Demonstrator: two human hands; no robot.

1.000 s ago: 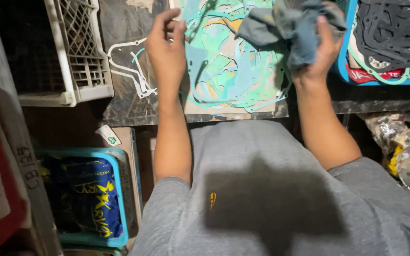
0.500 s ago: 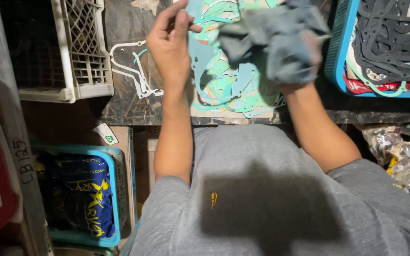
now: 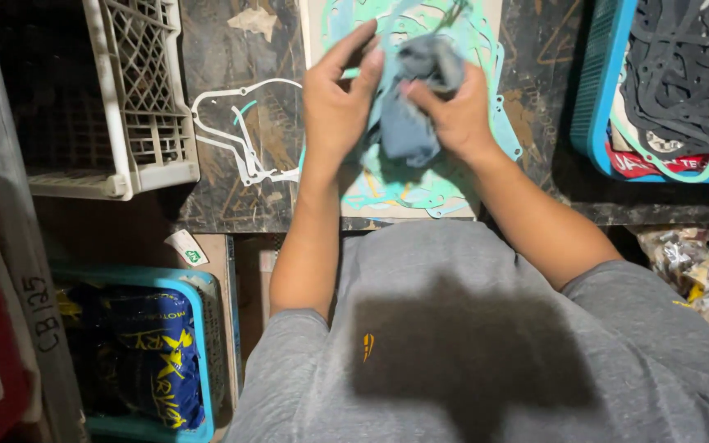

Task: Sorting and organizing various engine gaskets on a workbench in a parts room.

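Both hands pinch crumpled blue-grey cloth rag (image 3: 410,115): left hand (image 3: 334,111), right hand (image 3: 457,119) fingers closed on it, above green paper gaskets (image 3: 486,57) on dark bench (image 3: 231,164); wiping looks midway, gaskets not yet sorted

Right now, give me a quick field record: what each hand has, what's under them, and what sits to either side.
left hand: grips the grey-blue cloth from the left
right hand: grips the same cloth from the right
cloth state: bunched, held between both hands
beneath: teal gaskets on a pale sheet
left of hands: white gasket, white crate
right: blue tray of dark gaskets
surface: dark worn bench
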